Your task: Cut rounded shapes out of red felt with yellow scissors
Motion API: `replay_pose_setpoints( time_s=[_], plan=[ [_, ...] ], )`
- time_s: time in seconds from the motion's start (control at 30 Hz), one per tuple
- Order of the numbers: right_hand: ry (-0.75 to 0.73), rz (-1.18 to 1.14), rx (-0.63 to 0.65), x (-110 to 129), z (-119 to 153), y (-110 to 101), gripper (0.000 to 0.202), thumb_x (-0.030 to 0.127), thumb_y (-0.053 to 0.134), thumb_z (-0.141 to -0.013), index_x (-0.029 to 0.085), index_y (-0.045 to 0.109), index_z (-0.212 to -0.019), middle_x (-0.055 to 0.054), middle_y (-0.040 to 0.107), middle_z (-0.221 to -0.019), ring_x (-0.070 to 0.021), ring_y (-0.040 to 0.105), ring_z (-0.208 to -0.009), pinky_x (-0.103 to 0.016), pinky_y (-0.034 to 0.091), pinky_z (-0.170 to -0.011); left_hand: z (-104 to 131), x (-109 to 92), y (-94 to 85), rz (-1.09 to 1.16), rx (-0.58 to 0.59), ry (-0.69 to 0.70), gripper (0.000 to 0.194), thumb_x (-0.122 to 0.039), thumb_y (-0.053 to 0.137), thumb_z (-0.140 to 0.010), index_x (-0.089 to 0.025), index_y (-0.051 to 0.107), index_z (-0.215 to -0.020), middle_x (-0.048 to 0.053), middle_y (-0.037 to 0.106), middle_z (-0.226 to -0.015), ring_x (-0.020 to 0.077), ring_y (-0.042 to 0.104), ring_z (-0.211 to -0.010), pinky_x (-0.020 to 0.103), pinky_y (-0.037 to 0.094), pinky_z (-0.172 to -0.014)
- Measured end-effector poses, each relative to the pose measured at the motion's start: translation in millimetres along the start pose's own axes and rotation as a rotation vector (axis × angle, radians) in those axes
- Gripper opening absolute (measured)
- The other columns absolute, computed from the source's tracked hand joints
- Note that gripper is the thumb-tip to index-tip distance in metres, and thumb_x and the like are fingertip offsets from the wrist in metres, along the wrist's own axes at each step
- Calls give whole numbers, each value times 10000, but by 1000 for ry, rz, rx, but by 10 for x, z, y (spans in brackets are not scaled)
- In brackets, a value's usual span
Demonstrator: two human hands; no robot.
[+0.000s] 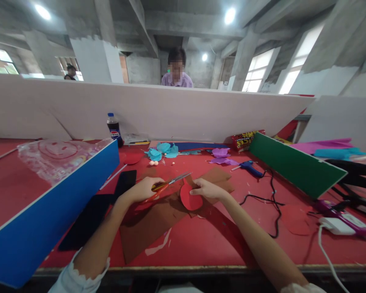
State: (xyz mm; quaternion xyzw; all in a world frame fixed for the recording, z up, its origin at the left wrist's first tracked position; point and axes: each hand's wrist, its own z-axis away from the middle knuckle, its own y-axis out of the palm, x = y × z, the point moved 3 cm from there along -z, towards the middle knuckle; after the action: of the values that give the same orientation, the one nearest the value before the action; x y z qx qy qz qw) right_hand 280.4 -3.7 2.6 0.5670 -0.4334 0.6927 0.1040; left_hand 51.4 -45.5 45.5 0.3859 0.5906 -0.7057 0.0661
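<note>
My left hand (144,189) is closed round the orange handles of a pair of scissors (180,177). Their blades point right, just above a round red paper disc (189,201). Pinched at its right side, that disc is in my right hand (208,189), thumb on its face. A brown strip sticks up behind the disc; whether it is held too I cannot tell. Under both hands lie brown paper sheets (149,232) on the red table (213,244). Pale paper scraps (158,246) are scattered near the front.
A blue panel (57,203) stands left, a green panel (295,167) right. Behind are a cola bottle (114,131), turquoise paper petals (163,150), purple petals (221,155) and a glue gun (250,168) with black cord. A person (177,79) is beyond the white partition (186,110).
</note>
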Motion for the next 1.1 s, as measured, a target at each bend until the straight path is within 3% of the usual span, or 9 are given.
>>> replay_pose_setpoints(
  time_s=[0.37,0.6,0.87,1.1],
  plan=[
    [-28,19,76,10,0,30,200,284,512,-708,121,556,-816,20,508,-713,-100,417,-626,-219,334,-582,-2,-5,9,-14,16,-1,404,-220,488,-623,-179,568,-1017,7,633,-904,170,565,-794,231,410,-694],
    [1,119,40,-28,-7,9,190,316,517,-700,128,495,-676,53,371,-585,-67,297,-536,-200,257,-505,-5,-24,10,-49,10,-13,395,-201,479,-617,-181,582,-998,3,636,-907,165,569,-778,228,410,-698],
    [-3,50,42,-19,-4,24,198,290,525,-692,116,554,-782,24,493,-673,-89,381,-587,-210,316,-550,-19,30,3,-40,4,6,435,-196,493,-601,-188,572,-1029,4,632,-964,181,563,-846,228,409,-729],
    [3,28,67,-12,-2,32,214,300,511,-701,112,547,-798,22,474,-665,-90,383,-592,-212,320,-552,-25,76,18,-94,25,-2,441,-214,476,-608,-192,572,-1038,15,627,-969,183,561,-832,236,408,-726]
  ],
)
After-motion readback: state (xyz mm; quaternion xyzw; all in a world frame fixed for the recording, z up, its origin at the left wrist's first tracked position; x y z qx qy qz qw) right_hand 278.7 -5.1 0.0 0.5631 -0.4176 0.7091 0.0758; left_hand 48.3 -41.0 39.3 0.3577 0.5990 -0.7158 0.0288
